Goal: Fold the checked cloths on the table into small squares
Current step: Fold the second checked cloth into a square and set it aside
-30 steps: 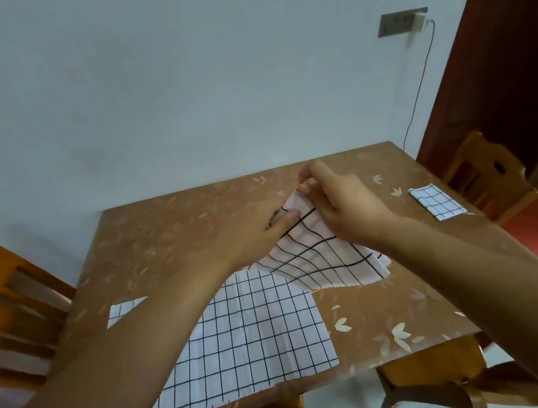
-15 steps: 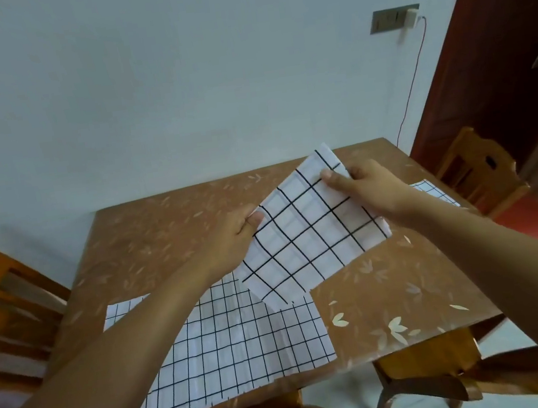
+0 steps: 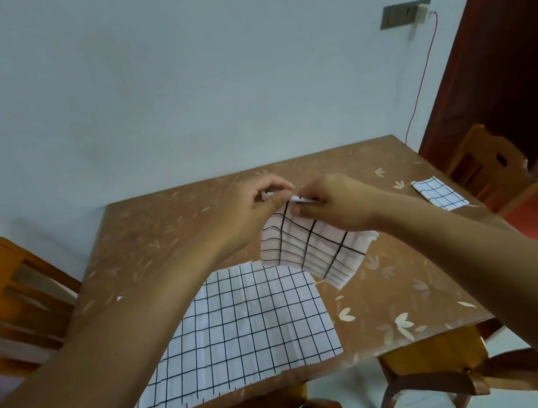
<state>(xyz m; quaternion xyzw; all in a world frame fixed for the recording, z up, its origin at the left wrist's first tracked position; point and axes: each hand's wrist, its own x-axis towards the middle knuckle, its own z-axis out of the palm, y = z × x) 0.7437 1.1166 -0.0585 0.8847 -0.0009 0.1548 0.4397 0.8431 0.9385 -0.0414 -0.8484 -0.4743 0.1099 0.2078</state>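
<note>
The left hand (image 3: 257, 202) and right hand (image 3: 340, 204) sit close together above the middle of the table, each pinching the top edge of a white cloth with black checks (image 3: 315, 249) that hangs just below them. The glossy brown leaf-patterned table (image 3: 161, 236) lies bare toward its far edge and left side. A larger checked cloth (image 3: 243, 328) lies flat up to the near edge. A small folded checked square (image 3: 439, 193) sits by the right edge. Orange wooden chairs (image 3: 13, 291) stand around, before a pale wall (image 3: 174, 78).
</note>
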